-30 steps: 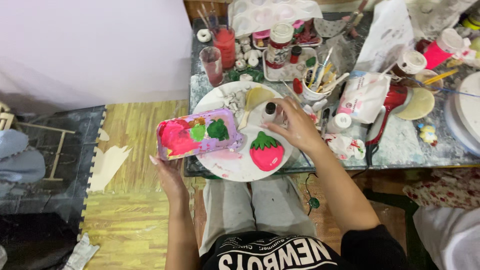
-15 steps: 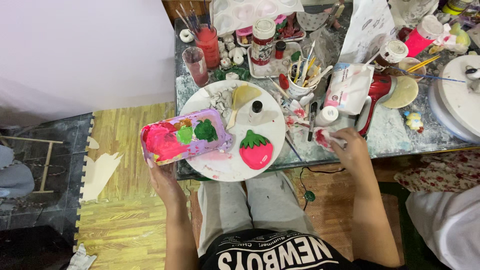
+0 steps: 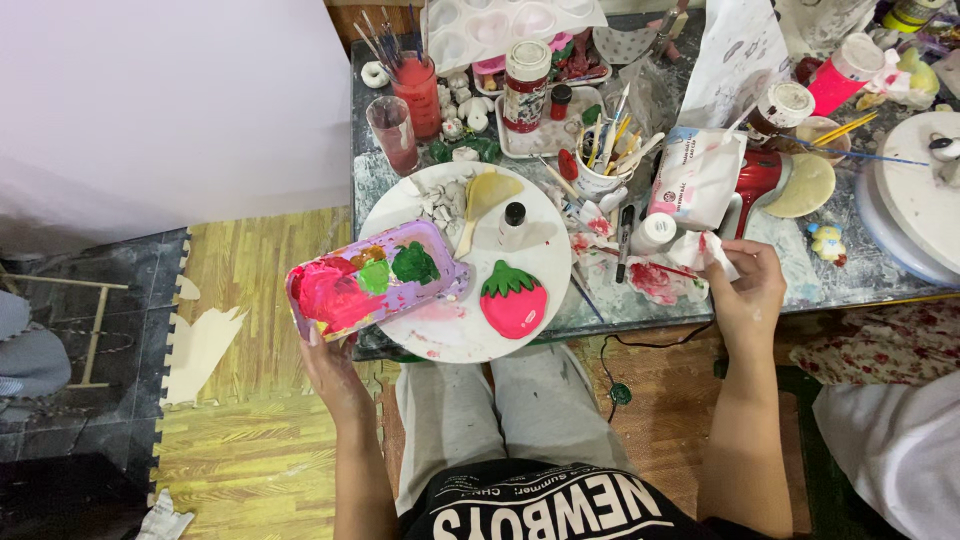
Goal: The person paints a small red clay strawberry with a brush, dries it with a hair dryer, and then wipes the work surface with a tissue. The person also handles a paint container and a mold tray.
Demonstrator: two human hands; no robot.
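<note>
My left hand (image 3: 330, 362) holds up a purple paint palette (image 3: 375, 280) smeared with pink, red and green paint, over the left rim of a round white plate (image 3: 545, 262). On the plate lie a red strawberry-shaped piece with a green top (image 3: 513, 299), a small black-capped bottle (image 3: 513, 225) and a wooden spatula (image 3: 482, 200). My right hand (image 3: 748, 285) rests at the table's front edge and grips a paint-stained white tissue (image 3: 708, 250).
A cup of brushes (image 3: 600, 165), jars of red water (image 3: 415, 85), a white paint jar (image 3: 527, 80), a white pouch (image 3: 697, 175), a red hair dryer (image 3: 755, 185) and a white turntable (image 3: 915, 200) crowd the table. Another person's white sleeve (image 3: 895, 450) is at the lower right.
My right hand left the plate, moved right along the table edge and closed on the tissue. The palette stays held in my left hand.
</note>
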